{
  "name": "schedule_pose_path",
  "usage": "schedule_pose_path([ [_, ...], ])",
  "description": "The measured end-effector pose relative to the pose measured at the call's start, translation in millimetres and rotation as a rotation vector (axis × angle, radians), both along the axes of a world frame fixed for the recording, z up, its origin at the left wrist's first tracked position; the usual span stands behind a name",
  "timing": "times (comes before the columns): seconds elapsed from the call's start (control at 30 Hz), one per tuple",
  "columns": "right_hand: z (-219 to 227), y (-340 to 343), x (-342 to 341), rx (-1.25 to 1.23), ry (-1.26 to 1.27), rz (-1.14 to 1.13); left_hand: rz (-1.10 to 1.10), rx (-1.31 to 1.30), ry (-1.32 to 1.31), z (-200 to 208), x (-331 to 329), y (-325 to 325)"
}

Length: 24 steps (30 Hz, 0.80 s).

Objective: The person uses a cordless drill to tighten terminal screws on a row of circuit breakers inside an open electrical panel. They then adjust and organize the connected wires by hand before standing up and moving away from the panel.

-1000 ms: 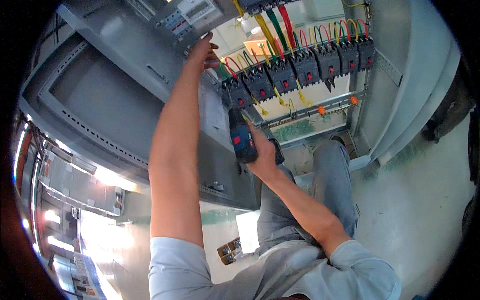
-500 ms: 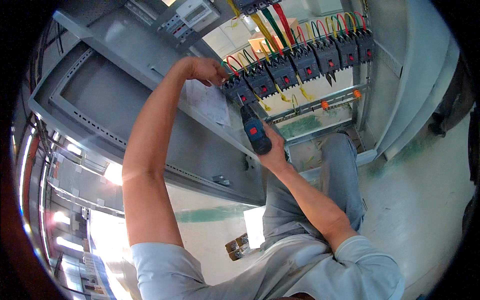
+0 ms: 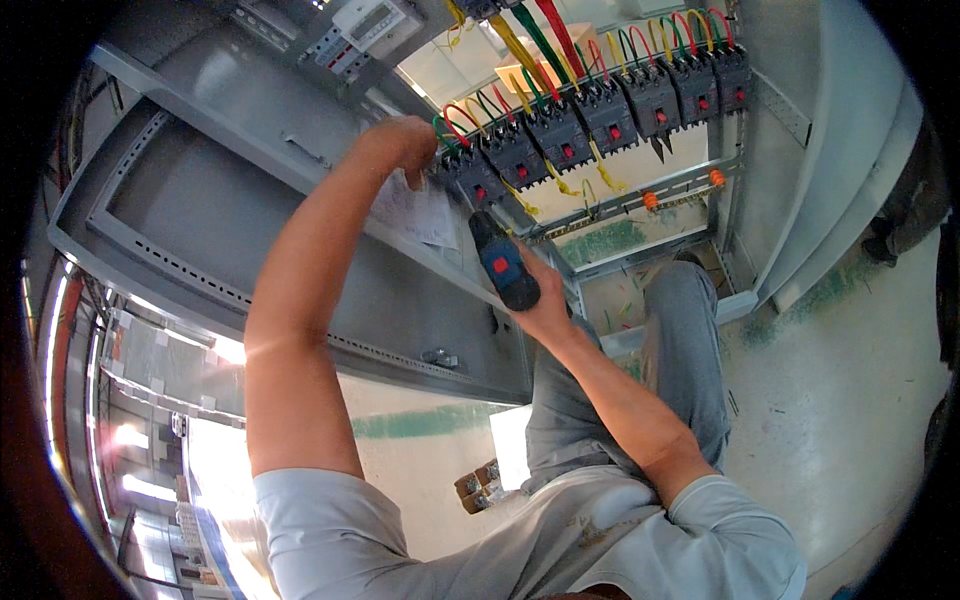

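A dark cordless drill with a red mark on its rear is gripped in my right hand. Its front end points up toward the leftmost circuit breaker, just below that breaker's lower edge; whether the bit touches anything cannot be made out. My left hand is bent at the wrist beside the left side of the same breaker, near its green and red wires. One finger hangs downward over a paper sheet, while the other fingers are mostly hidden.
Several more black breakers with red switches continue to the right in the grey cabinet. An open cabinet door spans the left. Orange insulators sit on a lower rail. On the floor stands a small box of hardware.
My left hand has drawn back a little to the left from the breaker, its wrist more bent. The drill has shifted slightly left, still in my right hand.
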State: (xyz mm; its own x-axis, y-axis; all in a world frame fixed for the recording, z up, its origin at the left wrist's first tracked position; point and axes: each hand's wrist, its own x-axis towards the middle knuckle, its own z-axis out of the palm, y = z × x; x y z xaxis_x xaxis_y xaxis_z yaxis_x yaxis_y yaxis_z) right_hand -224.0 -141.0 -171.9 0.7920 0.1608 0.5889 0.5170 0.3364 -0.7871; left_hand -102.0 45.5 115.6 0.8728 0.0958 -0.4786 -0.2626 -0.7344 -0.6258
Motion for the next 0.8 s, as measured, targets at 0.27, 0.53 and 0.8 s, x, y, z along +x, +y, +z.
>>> schedule_pose_path([
  [0.27,0,7,-10,0.026,-0.031,0.009,-0.081,0.054,-0.448,-26,16,46],
  [0.53,14,10,-9,-0.044,-0.050,-0.035,0.011,-0.114,-0.503,-23,7,24],
  [0.8,21,26,-8,-0.108,-0.118,-0.169,0.167,-0.249,-0.437,-21,15,29],
])
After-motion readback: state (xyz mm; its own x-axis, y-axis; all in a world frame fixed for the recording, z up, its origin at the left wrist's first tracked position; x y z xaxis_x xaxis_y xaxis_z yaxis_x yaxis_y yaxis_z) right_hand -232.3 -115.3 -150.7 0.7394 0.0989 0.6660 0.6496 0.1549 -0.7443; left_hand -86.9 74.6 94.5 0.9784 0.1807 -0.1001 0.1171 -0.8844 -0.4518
